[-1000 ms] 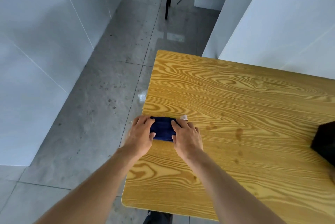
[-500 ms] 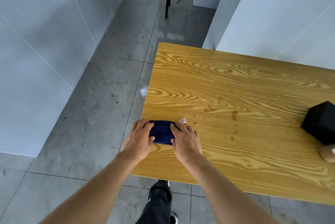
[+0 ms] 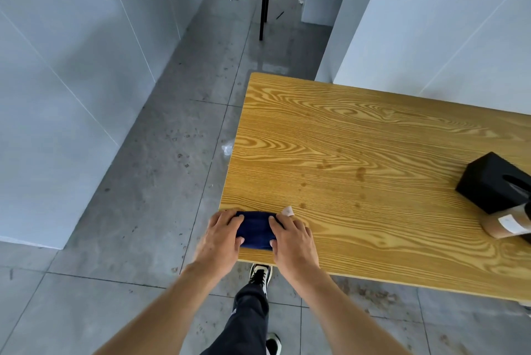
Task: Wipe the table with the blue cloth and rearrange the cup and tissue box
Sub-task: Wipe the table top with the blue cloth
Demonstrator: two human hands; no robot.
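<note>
Pressing blue cloth (image 3: 255,229) under both hands' flat fingers (image 3: 227,221), tissue box (image 3: 494,182), cup (image 3: 507,224) well apart

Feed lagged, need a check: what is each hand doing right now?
Left hand: fingers curled, pressing on the left end of the blue cloth.
Right hand: fingers curled, pressing on the cloth's right end.

Bright, even daylight; sharp, wide-angle bending at edges.

One wooden table (image 3: 373,153), one blue cloth (image 3: 255,229), two hands (image 3: 219,239) (image 3: 294,242), one black tissue box (image 3: 491,182), one brown cup (image 3: 507,224)
</note>
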